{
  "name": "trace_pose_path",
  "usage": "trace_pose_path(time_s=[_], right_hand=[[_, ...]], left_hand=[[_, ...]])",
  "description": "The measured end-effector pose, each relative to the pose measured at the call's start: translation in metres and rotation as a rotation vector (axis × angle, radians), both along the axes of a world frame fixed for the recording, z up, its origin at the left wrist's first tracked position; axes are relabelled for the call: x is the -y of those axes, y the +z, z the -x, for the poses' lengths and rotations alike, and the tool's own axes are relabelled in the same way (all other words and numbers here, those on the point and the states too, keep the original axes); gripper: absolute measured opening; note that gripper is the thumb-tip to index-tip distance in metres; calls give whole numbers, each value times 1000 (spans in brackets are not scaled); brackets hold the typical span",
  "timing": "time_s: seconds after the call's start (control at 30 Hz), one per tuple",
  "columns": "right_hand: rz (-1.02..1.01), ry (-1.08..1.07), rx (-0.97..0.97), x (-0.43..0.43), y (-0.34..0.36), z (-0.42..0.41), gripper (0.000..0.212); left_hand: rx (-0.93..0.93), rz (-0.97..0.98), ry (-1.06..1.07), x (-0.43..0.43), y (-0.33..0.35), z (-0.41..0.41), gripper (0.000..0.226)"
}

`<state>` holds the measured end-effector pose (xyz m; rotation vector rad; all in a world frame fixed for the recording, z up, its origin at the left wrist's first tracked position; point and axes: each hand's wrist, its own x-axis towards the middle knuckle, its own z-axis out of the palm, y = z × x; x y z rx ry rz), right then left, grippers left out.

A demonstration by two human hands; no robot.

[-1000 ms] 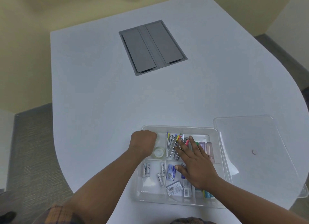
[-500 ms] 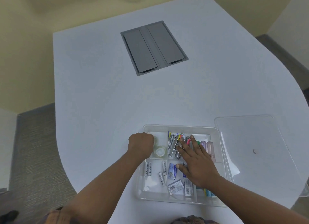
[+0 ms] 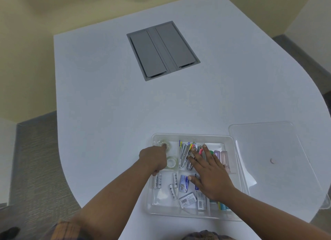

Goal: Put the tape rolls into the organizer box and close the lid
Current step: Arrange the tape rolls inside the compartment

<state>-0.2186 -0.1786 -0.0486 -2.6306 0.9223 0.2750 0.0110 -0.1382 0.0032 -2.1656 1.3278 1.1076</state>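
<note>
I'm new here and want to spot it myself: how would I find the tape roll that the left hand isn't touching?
Start at the clear organizer box near the table's front edge and look in its far-left compartment. Two clear tape rolls lie there; the left hand presses a fingertip on the farther one. The untouched roll lies nearer the person, just above the batteries.

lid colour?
Clear, see-through plastic lid, lying open on the white table; head view shows it.
</note>
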Motion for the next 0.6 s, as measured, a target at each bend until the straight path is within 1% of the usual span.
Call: trace_pose_path(time_s=[0.17,0.27,0.33,0.53,0.6], right_hand=[[4,0,14,0,1,0,70],[10,9,-5,0,-1,0,71],[13,6,-3,0,-2,0,71],[7,7,-22,0,-3,1,72],[8,12,-31,0,-2,1,72]], left_hand=[[31,9,-14,0,-1,2,84],[27,27,-17,0,-1,3,73],[32,62,-22,-2,-1,2,68],[9,158,-45,-16,-4,2,63],[14,244,-12,-19,-6,1,57]])
